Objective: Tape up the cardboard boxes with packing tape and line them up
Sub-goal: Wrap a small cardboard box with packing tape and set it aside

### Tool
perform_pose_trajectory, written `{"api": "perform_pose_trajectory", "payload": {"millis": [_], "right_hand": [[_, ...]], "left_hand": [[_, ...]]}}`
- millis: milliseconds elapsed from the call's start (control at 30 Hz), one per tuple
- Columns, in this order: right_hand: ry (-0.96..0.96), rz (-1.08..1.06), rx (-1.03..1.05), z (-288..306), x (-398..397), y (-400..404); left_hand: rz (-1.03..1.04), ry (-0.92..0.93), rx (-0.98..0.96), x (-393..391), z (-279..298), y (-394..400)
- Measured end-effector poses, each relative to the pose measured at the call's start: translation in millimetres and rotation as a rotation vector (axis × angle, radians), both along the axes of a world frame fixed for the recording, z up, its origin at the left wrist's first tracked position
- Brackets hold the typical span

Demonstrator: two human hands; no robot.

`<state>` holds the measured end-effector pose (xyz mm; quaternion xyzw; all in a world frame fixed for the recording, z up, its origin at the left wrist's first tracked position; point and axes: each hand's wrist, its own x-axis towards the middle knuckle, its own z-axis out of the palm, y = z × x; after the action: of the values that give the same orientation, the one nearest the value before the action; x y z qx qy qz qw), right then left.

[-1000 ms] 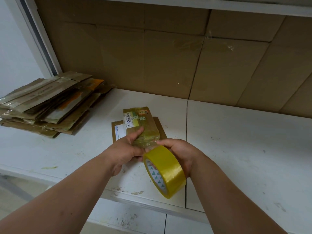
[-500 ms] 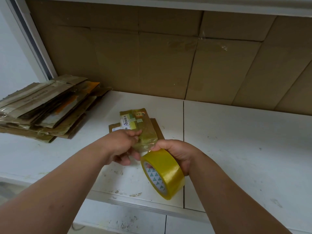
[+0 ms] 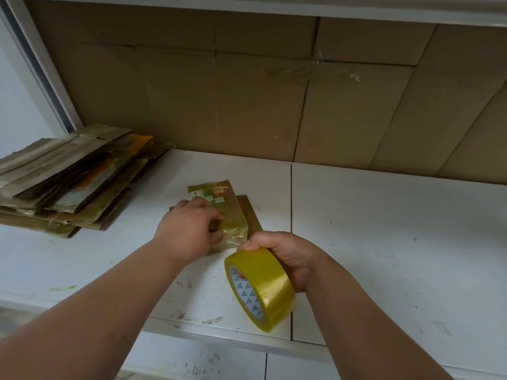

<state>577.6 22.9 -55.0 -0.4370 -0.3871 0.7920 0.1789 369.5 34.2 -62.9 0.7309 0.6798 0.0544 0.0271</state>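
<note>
Fingers: left hand (image 3: 189, 229) lies on top of the small box (image 3: 231, 215), fingers curled over its near left part, thumb at the near edge, holding it down. Right hand (image 3: 288, 259) grips the tape roll (image 3: 260, 289), thumb on the outer band, one fingertip visible through the core; the roll is held on edge, off the surface, just near-right of the box. Tape between roll and box: cannot tell.

Box is shut, wrapped in glossy yellowish tape, printed label at its far end. It sits on a flat cardboard sheet (image 3: 251, 215). Contents not visible.

Stack of flattened boxes (image 3: 68, 182) far left, well apart from the box.

Surface: white shelf (image 3: 384, 242), scuffed and stained, with a seam running front to back just right of the box. Cardboard panels (image 3: 247, 91) line the back wall; another white shelf edge above.
</note>
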Motion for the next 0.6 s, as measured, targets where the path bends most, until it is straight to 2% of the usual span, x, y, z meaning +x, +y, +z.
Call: {"api": "perform_pose_trajectory", "payload": {"millis": [267, 400, 533, 600], "right_hand": [[0.049, 0.018, 0.031, -1.2, 6.0, -8.0], [0.084, 0.001, 0.065, -2.0, 9.4, -10.8], [0.093, -0.017, 0.094, -3.4, 11.1, -13.5], [0.105, -0.033, 0.103, -4.2, 10.9, -14.6]], "left_hand": [[-0.058, 0.13, 0.176, -3.0, -14.9, -17.4], [0.009, -0.014, 0.163, 1.7, -17.6, -13.4], [0.048, -0.052, 0.049, 7.1, -14.3, -15.6], [0.049, -0.054, 0.064, 7.0, -15.9, -18.8]]}}
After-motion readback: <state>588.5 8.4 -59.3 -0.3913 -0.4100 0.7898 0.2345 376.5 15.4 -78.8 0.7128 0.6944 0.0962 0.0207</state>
